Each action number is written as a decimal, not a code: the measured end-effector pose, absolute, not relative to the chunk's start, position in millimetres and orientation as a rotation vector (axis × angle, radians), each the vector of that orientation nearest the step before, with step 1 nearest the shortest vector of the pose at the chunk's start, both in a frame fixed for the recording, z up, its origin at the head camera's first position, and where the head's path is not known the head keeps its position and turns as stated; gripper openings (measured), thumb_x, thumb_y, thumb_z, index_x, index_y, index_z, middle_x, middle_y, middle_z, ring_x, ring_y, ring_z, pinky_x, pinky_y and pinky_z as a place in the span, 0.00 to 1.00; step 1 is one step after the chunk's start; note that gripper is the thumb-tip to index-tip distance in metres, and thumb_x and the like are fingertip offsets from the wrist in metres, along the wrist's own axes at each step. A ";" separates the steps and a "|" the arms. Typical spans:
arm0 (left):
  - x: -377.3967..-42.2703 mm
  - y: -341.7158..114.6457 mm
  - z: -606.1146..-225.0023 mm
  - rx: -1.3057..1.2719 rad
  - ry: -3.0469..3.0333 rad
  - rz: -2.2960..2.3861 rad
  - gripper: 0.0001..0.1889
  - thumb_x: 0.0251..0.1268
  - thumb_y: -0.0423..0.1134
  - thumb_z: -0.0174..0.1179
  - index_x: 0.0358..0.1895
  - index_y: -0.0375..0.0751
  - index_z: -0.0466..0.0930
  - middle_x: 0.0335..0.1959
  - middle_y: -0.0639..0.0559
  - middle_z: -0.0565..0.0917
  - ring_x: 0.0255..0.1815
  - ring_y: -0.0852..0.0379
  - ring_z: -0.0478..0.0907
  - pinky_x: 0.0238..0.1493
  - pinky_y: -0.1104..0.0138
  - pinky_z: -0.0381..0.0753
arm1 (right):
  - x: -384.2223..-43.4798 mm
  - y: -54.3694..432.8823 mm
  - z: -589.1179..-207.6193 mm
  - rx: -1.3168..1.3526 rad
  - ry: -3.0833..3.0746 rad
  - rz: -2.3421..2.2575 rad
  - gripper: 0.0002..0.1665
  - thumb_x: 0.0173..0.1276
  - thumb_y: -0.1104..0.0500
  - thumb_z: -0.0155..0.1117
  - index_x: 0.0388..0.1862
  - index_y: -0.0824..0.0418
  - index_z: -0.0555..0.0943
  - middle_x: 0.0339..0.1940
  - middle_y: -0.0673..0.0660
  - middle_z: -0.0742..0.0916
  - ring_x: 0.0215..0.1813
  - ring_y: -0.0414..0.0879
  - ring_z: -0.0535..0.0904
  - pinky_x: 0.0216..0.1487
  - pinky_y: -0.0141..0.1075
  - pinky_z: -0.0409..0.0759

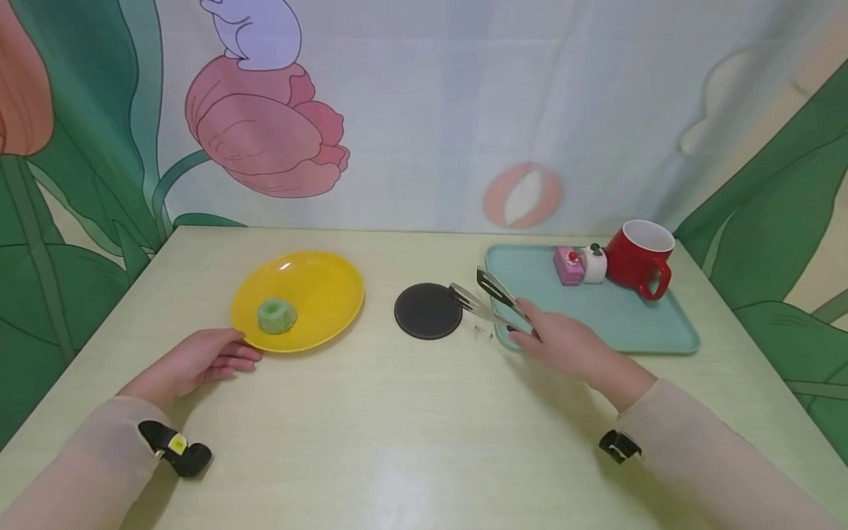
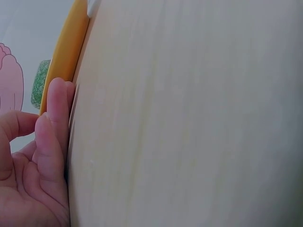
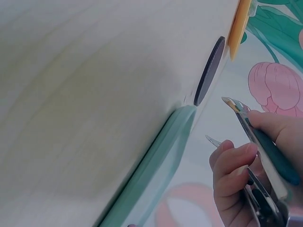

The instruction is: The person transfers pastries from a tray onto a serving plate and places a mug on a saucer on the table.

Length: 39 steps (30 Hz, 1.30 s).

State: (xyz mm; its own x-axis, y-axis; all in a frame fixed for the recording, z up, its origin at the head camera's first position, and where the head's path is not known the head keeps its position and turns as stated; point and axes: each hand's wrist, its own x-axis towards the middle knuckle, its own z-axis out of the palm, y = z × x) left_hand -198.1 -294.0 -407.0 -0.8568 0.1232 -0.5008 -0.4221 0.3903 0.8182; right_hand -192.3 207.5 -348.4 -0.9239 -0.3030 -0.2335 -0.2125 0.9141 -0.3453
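My left hand (image 1: 210, 358) pinches the near-left rim of a yellow plate (image 1: 324, 294), thumb above and fingers under the edge in the left wrist view. On that plate sits a green ring-shaped cake (image 1: 277, 316). My right hand (image 1: 563, 340) grips a pair of metal tongs (image 1: 492, 296) over the left part of a teal tray (image 1: 636, 327). The tongs' tips are spread apart, pointing left, with nothing between them. At the tray's back stand a pink square cake (image 1: 569, 266) with a red top, a small white cake (image 1: 593, 264) and a red mug (image 1: 637, 255).
A round black coaster (image 1: 428, 311) lies on the pale wooden table (image 1: 397, 412) between plate and tray. Behind the table hangs a printed curtain (image 1: 424, 118) with flowers and leaves. Black wrist cameras are strapped to both sleeves.
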 end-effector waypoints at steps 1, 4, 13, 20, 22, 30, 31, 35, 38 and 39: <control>-198.2 -294.3 -407.2 -0.258 2.161 1.482 0.27 0.74 0.49 0.37 0.63 0.29 0.62 0.38 0.53 0.84 0.38 0.59 0.81 0.38 0.72 0.79 | -192.7 208.7 -348.3 -0.381 2.793 -0.456 0.40 0.70 0.46 0.52 0.72 0.65 0.53 0.34 0.55 0.80 0.31 0.46 0.72 0.28 0.37 0.72; -198.9 -294.9 -407.8 -0.254 2.154 1.486 0.26 0.75 0.48 0.37 0.63 0.29 0.62 0.38 0.54 0.84 0.38 0.60 0.81 0.38 0.72 0.79 | -193.0 212.5 -347.2 -0.373 2.800 -0.456 0.40 0.70 0.46 0.52 0.72 0.65 0.53 0.36 0.57 0.80 0.33 0.47 0.73 0.31 0.38 0.73; -198.4 -295.0 -406.6 -0.238 2.165 1.475 0.26 0.75 0.48 0.37 0.62 0.28 0.63 0.39 0.53 0.84 0.39 0.59 0.81 0.39 0.72 0.79 | -191.2 227.3 -342.1 -0.269 2.766 -0.516 0.44 0.70 0.44 0.51 0.74 0.65 0.49 0.39 0.60 0.79 0.35 0.49 0.72 0.25 0.35 0.70; -199.8 -296.1 -408.2 -0.253 2.173 1.474 0.26 0.74 0.48 0.37 0.63 0.29 0.62 0.39 0.53 0.84 0.39 0.59 0.81 0.39 0.72 0.79 | -192.2 242.1 -339.8 -0.218 2.778 -0.514 0.47 0.69 0.39 0.49 0.74 0.64 0.47 0.40 0.61 0.77 0.39 0.51 0.72 0.27 0.35 0.70; -199.9 -296.2 -408.3 -0.255 2.175 1.471 0.26 0.74 0.48 0.37 0.63 0.29 0.62 0.39 0.53 0.84 0.39 0.58 0.81 0.39 0.72 0.79 | -193.1 245.1 -339.8 -0.200 2.781 -0.514 0.48 0.68 0.38 0.49 0.74 0.64 0.47 0.43 0.63 0.77 0.41 0.52 0.72 0.28 0.35 0.71; -198.8 -295.3 -406.7 -0.257 2.177 1.471 0.26 0.74 0.48 0.37 0.62 0.29 0.62 0.39 0.52 0.84 0.39 0.58 0.81 0.39 0.72 0.79 | -192.6 252.9 -339.4 -0.147 2.771 -0.501 0.49 0.68 0.38 0.49 0.74 0.66 0.45 0.54 0.71 0.75 0.48 0.58 0.72 0.39 0.42 0.77; -198.7 -295.3 -406.7 -0.254 2.177 1.471 0.26 0.74 0.48 0.37 0.62 0.29 0.62 0.39 0.52 0.84 0.39 0.58 0.81 0.39 0.72 0.79 | -192.4 254.1 -339.6 -0.140 2.768 -0.500 0.50 0.68 0.37 0.49 0.74 0.66 0.45 0.55 0.72 0.74 0.49 0.59 0.72 0.40 0.44 0.77; -198.8 -295.6 -407.2 -0.248 2.180 1.471 0.26 0.74 0.49 0.37 0.63 0.29 0.62 0.39 0.52 0.84 0.39 0.58 0.81 0.40 0.72 0.79 | -192.4 258.9 -340.9 -0.101 2.755 -0.513 0.51 0.67 0.36 0.48 0.74 0.65 0.44 0.58 0.72 0.72 0.51 0.60 0.70 0.44 0.48 0.77; -198.9 -295.8 -407.4 -0.247 2.182 1.469 0.26 0.74 0.49 0.37 0.63 0.29 0.62 0.39 0.52 0.84 0.39 0.58 0.81 0.40 0.72 0.79 | -192.3 262.3 -341.6 -0.104 2.759 -0.518 0.51 0.68 0.36 0.48 0.74 0.65 0.43 0.59 0.73 0.71 0.53 0.61 0.70 0.46 0.51 0.77; -198.8 -295.7 -407.3 -0.248 2.181 1.469 0.26 0.74 0.49 0.37 0.63 0.29 0.62 0.39 0.52 0.84 0.39 0.58 0.81 0.40 0.72 0.79 | -192.2 263.5 -342.0 -0.107 2.760 -0.520 0.51 0.68 0.36 0.48 0.74 0.65 0.43 0.59 0.73 0.71 0.53 0.61 0.70 0.46 0.51 0.77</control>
